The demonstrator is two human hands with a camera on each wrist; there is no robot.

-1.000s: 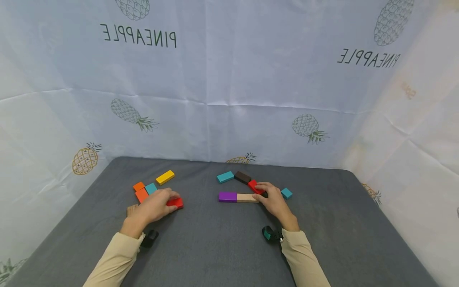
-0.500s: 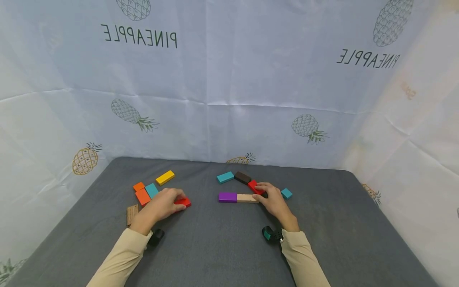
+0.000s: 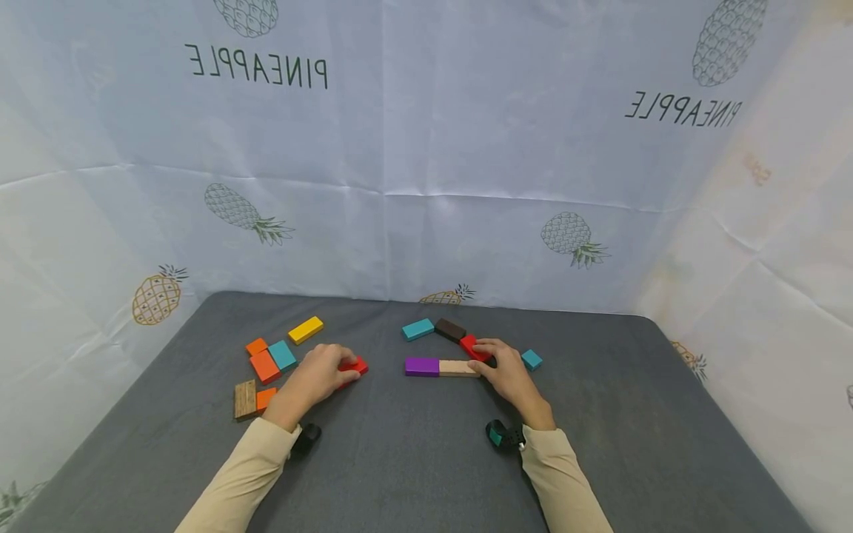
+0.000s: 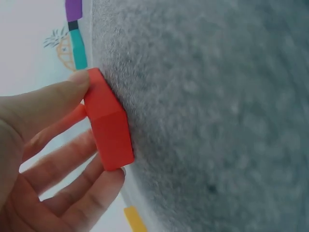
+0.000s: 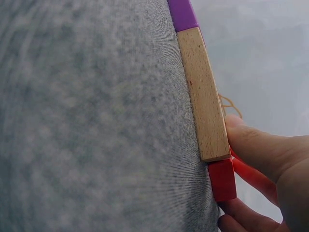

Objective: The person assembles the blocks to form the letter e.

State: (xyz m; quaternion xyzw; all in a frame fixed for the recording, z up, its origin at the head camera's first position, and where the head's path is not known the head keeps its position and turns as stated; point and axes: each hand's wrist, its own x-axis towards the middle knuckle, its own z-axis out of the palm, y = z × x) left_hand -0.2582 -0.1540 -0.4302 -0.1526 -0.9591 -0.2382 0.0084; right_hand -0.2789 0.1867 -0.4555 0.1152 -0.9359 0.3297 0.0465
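Observation:
My left hand (image 3: pixel 320 374) pinches a red block (image 4: pixel 110 130) between thumb and fingers, close over the grey cloth. To the right, my right hand (image 3: pixel 509 374) has its thumb on the end of a plain wooden block (image 5: pixel 205 96). Its fingers curl at the far side of another red block (image 5: pixel 222 180), whose end sits at the wooden one's end. A purple block (image 3: pixel 422 366) lines up with the wooden block. A dark brown block (image 3: pixel 450 329) and a teal block (image 3: pixel 417 329) continue from this red block toward the back left.
Left of my left hand lie orange blocks (image 3: pixel 265 366), a teal block (image 3: pixel 283 355) and a brown wood-grain block (image 3: pixel 245 400). A yellow block (image 3: pixel 306 330) lies behind them. One small teal block (image 3: pixel 531 360) is right of my right hand. A pineapple-print curtain (image 3: pixel 426 148) hangs behind the table.
My left hand has slid to the right with its red block, uncovering an orange block beside the brown wood-grain one. My right hand has stayed in place.

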